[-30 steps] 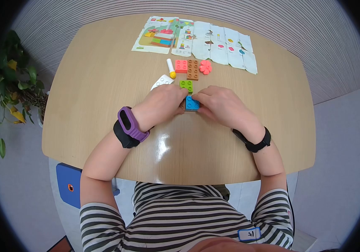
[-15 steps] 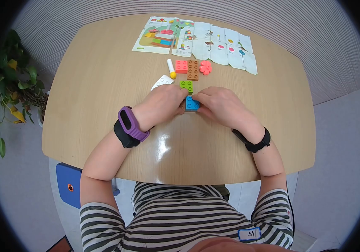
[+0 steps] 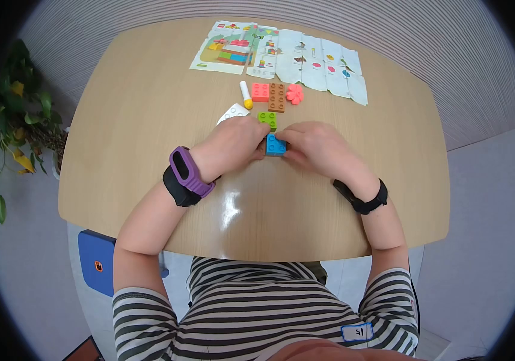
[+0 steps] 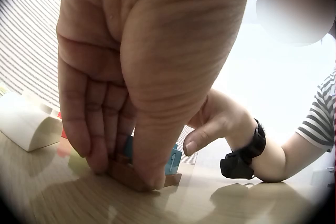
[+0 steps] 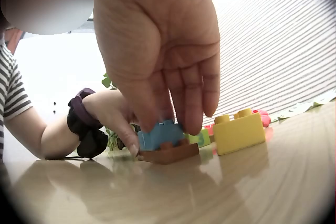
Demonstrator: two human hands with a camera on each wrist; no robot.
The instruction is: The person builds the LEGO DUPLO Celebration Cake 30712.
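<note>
A blue brick (image 3: 276,145) sits on a flat brown plate (image 5: 170,154) low at the tabletop. The left hand (image 3: 233,141) pinches the brown plate at its side, thumb in front and fingers behind in the left wrist view. My right hand (image 3: 320,150) pinches the blue brick between thumb and fingers. Just beyond them lies a green brick (image 3: 267,119). Beside the left hand is a white curved brick (image 3: 233,112), partly covered by it. A yellow brick (image 5: 241,133) stands near the right fingers in the right wrist view; the right hand hides it from the head view.
Farther back lie a white candle piece (image 3: 245,91) with a yellow base, a coral brick (image 3: 260,92), a long brown brick (image 3: 276,97) and a coral flower (image 3: 294,93). A creased instruction sheet (image 3: 320,63) spreads along the table's (image 3: 137,90) far side.
The head view has shifted slightly. Both hands stay in nearly the same place on the blue brick and brown plate; the other pieces have not moved.
</note>
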